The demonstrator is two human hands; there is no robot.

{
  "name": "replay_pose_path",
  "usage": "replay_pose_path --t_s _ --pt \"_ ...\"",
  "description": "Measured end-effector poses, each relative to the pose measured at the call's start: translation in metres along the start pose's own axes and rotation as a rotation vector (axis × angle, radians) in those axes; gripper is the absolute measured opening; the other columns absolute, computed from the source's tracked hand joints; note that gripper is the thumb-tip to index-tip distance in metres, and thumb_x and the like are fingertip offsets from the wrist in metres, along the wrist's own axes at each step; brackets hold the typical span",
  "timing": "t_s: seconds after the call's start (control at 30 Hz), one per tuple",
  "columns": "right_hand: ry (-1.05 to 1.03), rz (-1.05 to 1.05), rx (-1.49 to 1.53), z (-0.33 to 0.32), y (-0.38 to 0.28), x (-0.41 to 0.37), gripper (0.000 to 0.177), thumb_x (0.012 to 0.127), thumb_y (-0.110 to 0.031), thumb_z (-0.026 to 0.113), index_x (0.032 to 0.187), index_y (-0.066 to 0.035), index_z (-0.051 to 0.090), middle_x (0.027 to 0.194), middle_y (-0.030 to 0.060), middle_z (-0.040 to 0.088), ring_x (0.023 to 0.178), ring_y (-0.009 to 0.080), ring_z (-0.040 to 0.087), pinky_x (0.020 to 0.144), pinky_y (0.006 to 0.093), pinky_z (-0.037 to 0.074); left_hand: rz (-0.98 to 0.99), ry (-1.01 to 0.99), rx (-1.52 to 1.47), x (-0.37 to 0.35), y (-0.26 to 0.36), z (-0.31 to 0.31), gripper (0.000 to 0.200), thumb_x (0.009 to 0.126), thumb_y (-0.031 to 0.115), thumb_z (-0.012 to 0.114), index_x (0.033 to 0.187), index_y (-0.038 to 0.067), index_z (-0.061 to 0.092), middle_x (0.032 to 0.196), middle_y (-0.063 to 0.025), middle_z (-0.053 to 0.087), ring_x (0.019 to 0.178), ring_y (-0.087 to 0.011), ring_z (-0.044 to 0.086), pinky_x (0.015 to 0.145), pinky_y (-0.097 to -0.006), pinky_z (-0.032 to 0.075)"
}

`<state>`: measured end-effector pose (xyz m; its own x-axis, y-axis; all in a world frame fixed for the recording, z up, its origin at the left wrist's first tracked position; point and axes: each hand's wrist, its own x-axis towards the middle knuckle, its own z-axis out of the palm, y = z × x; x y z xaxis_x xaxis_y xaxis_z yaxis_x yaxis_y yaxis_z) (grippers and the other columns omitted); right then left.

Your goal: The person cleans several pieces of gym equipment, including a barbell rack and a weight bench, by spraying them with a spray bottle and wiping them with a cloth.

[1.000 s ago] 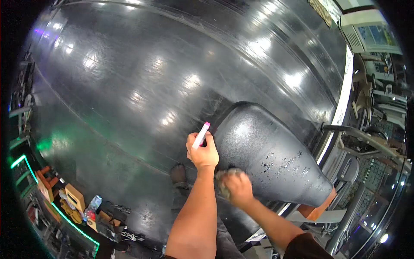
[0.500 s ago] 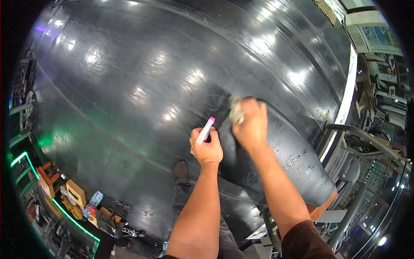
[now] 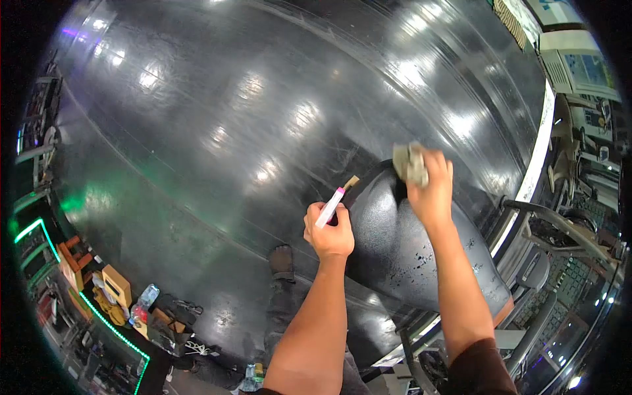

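Note:
My left hand (image 3: 329, 230) is wrapped round what looks like a spray bottle (image 3: 331, 207), its white head and pink tip pointing up and away to the right. My right hand (image 3: 432, 191) grips a crumpled grey-beige cloth (image 3: 411, 164), slightly blurred, at the far edge of a black padded seat (image 3: 375, 227). Dark specks and wet-looking patches are scattered over the padding nearer to me. Beside the seat's left edge, past the bottle's tip, shows a small tan piece (image 3: 352, 182). My right forearm hides part of the seat.
Glossy black floor (image 3: 197, 99) spreads ahead and left. Metal gym-like frames (image 3: 546, 217) stand close on the right. At lower left are a green light strip (image 3: 112, 329), a cardboard box (image 3: 116, 286) and a plastic bottle (image 3: 146, 299). My foot (image 3: 282, 260) is below my left hand.
My right hand has moved right with the cloth along the seat's far end, uncovering more of its left part. My left hand, still round the bottle, appears slightly further right and lower.

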<state>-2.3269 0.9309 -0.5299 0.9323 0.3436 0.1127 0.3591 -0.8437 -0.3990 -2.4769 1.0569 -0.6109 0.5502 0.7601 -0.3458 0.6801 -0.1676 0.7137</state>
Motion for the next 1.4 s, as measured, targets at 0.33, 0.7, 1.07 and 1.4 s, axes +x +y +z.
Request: replay_pose_path --t_s 0.33,0.7,1.07,1.4 --pt "-0.605 -0.121 0.011 0.002 -0.047 -0.229 0.053 0.069 -0.012 0.073 0.121 -0.014 0.065 0.12 0.0067 0.061 0.099 0.032 0.054 0.087 0.0493 0.046 -0.057 -0.014 -0.022 0.001 0.005 -0.001 0.026 0.085 0.027 0.071 0.095 0.007 0.058 0.093 -0.0106 0.065 0.091 -0.0346 0.062 0.083 -0.0491 0.049" --pt "0.109 0.144 -0.196 -0.022 0.08 -0.046 0.036 0.08 -0.005 0.067 0.115 -0.005 0.062 0.108 0.0139 0.063 0.102 0.0328 0.059 0.092 0.045 0.039 -0.105 -0.055 -0.03 -0.002 0.0 0.002 0.03 0.087 0.032 0.071 0.097 0.006 0.058 0.092 -0.014 0.064 0.089 -0.0353 0.063 0.082 -0.0477 0.05" --pt "-0.422 -0.054 0.06 -0.008 -0.03 -0.256 0.053 0.063 -0.012 0.077 0.115 -0.014 0.064 0.116 0.0093 0.057 0.107 0.0298 0.054 0.095 0.0502 0.043 -0.064 -0.038 -0.056 -0.003 0.004 0.006 0.028 0.089 0.028 0.067 0.094 0.0 0.06 0.081 -0.0127 0.065 0.076 -0.0269 0.063 0.074 -0.0407 0.049" --pt "0.187 0.215 -0.097 -0.04 0.107 -0.067 0.041 0.071 -0.006 0.073 0.111 -0.006 0.063 0.111 0.0159 0.061 0.098 0.0372 0.055 0.086 0.0452 0.042 -0.083 -0.066 -0.059 -0.01 0.011 0.004 0.026 0.094 0.025 0.064 0.099 -0.001 0.064 0.089 -0.0119 0.067 0.083 -0.0234 0.063 0.079 -0.0371 0.049"
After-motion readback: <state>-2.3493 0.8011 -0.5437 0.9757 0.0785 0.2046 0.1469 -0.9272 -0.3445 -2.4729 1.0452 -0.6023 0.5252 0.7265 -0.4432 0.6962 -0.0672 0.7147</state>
